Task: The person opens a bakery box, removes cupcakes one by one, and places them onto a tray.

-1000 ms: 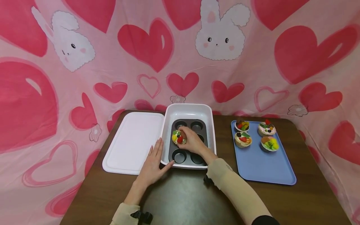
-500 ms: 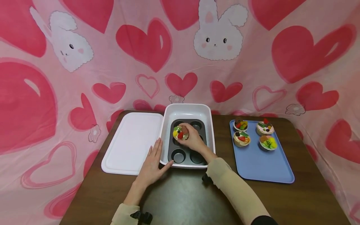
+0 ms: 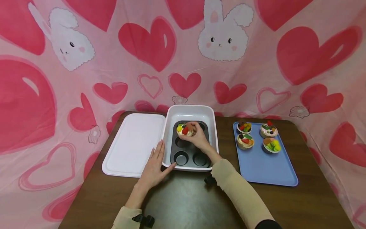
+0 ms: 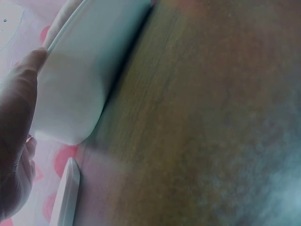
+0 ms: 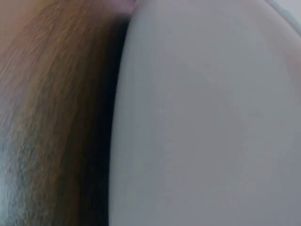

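Observation:
In the head view my right hand (image 3: 198, 137) pinches a fruit-topped tart (image 3: 184, 129) over the far left cup of a dark muffin tin (image 3: 190, 156). Whether the tart rests in that cup is hard to tell. The tin lies inside a deep white container (image 3: 191, 110). My left hand (image 3: 154, 163) lies with straight fingers along the container's left rim, its thumb at the near corner. In the left wrist view the thumb (image 4: 21, 101) touches the rim of the white container (image 4: 75, 84). The container's outer wall (image 5: 202, 117) fills most of the right wrist view; no fingers show there.
A white lid (image 3: 134, 144) lies flat on the table, left of the container. To the right, a blue tray (image 3: 267, 170) carries several tarts, among them one with strawberry (image 3: 245, 141) and one with yellow fruit (image 3: 271, 145). A heart-patterned cloth (image 3: 183, 57) hangs behind the table (image 3: 183, 200).
My right hand has carried the tart from over the middle left cup to the far left cup, away from me. My left hand has stayed at the container's rim.

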`<state>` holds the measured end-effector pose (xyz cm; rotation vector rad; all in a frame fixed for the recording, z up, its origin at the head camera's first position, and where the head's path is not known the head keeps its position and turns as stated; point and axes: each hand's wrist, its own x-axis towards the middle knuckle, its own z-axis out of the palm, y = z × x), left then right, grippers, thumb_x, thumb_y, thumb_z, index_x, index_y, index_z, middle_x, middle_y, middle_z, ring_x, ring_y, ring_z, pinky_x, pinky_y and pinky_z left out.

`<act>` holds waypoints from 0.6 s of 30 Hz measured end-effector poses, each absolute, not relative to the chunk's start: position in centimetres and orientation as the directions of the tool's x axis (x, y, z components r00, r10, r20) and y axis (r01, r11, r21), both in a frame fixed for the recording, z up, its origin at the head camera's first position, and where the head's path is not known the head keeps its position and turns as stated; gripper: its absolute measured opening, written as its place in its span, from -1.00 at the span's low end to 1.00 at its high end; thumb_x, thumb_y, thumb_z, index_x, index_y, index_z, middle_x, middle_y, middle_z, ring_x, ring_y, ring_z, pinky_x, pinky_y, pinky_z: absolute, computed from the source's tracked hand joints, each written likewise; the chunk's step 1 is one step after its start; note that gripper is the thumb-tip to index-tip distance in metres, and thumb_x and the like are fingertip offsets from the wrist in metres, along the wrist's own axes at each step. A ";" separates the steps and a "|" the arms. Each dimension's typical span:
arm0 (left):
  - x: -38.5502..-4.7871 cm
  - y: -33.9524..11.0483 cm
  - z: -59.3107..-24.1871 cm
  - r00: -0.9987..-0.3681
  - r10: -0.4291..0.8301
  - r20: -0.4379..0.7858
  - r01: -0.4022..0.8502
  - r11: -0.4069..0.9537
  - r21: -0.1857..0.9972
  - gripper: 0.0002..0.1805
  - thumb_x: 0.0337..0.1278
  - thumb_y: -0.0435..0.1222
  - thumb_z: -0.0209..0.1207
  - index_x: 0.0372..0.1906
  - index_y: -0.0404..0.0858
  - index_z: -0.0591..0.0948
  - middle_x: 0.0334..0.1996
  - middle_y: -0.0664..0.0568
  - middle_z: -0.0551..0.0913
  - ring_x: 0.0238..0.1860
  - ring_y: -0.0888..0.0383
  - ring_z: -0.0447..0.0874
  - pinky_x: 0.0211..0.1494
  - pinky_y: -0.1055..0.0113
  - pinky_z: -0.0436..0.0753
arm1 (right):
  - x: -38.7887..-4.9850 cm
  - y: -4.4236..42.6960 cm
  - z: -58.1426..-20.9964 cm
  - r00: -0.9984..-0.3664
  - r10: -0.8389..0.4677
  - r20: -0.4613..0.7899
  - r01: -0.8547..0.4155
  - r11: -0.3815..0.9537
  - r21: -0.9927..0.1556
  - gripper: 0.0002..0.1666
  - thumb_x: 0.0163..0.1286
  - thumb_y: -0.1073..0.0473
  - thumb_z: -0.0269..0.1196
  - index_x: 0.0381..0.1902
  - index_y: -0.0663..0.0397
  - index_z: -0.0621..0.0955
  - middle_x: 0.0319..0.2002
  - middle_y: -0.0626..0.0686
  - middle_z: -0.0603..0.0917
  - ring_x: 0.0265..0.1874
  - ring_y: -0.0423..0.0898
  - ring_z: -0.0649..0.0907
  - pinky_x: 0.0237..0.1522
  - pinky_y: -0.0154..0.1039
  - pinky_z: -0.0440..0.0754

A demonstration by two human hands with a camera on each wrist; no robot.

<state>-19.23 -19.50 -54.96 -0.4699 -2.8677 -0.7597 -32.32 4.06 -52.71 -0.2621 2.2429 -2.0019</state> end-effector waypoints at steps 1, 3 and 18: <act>-19.3 -19.5 -55.0 -0.941 0.263 0.213 0.334 0.823 0.459 0.18 0.41 0.24 0.29 0.80 -0.32 0.03 0.85 -0.11 -0.04 0.84 -0.13 0.00 0.83 -0.26 0.12 | -32.3 4.1 -52.6 -0.980 -0.201 0.009 -0.031 0.105 -0.994 -0.15 0.30 0.31 0.58 0.44 0.13 0.40 0.42 0.29 0.65 0.32 0.15 0.66 0.61 0.07 0.52; -19.3 -19.5 -55.1 -0.941 0.264 0.212 0.335 0.820 0.465 0.18 0.40 0.23 0.30 0.79 -0.33 0.03 0.84 -0.12 -0.03 0.84 -0.13 0.01 0.83 -0.26 0.11 | -32.3 4.3 -52.5 -0.983 -0.184 -0.021 0.003 0.100 -0.995 -0.14 0.30 0.29 0.59 0.43 0.09 0.38 0.40 0.29 0.66 0.29 0.12 0.66 0.59 0.03 0.53; -19.3 -19.6 -54.8 -0.950 0.252 0.185 0.311 0.821 0.479 0.20 0.38 0.25 0.30 0.80 -0.31 0.03 0.85 -0.08 -0.07 0.84 -0.12 -0.03 0.83 -0.22 0.10 | -30.6 7.5 -49.4 -0.960 -0.272 -0.058 0.017 0.153 -0.988 -0.14 0.39 0.32 0.48 0.47 0.11 0.25 0.51 0.35 0.53 0.41 0.23 0.57 0.64 0.07 0.51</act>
